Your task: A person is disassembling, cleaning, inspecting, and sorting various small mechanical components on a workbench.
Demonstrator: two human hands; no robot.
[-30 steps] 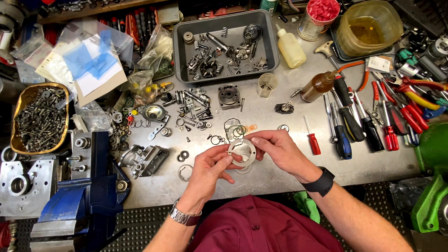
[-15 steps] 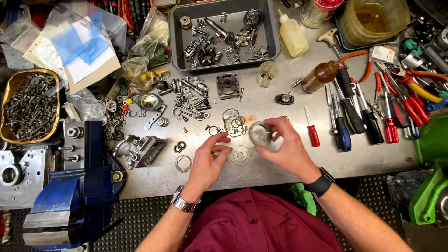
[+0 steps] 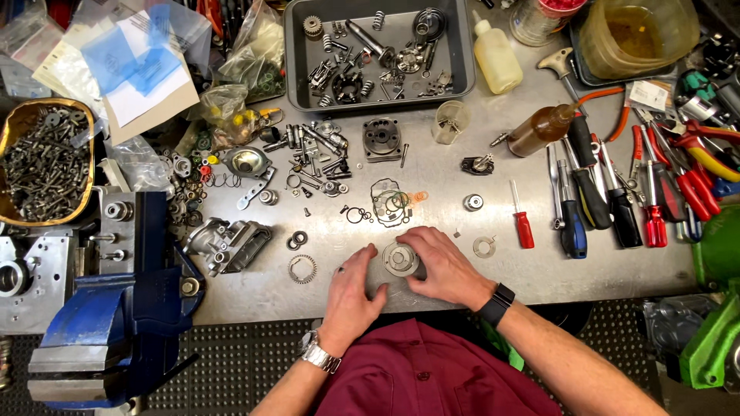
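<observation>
While small parts lie scattered all around, a person seated at a steel counter [image 3: 539, 270] works a round metal disc [image 3: 401, 260] that lies flat near the front edge, just below a loose tangle of gaskets and O-rings [image 3: 389, 202]. The right hand [image 3: 443, 266] curls around the disc's right side, its fingers pressed against the rim and upper edge; the left hand [image 3: 352, 291] rests palm-down just beside it, fingers spread on the counter, their tips touching or nearly touching the disc's left edge. The step in hand looks like steadying or turning the part in place, and any further handling would seem to call for a firm hold on the rim from both sides. The disc lies face-up, its raised central hub pointing up toward the camera; being round, it shows no long axis across the counter. A toothed ring [image 3: 303, 269] lies to the left, a small washer [image 3: 484, 246] to the right, and a red-handled screwdriver [image 3: 522, 219] beyond.
</observation>
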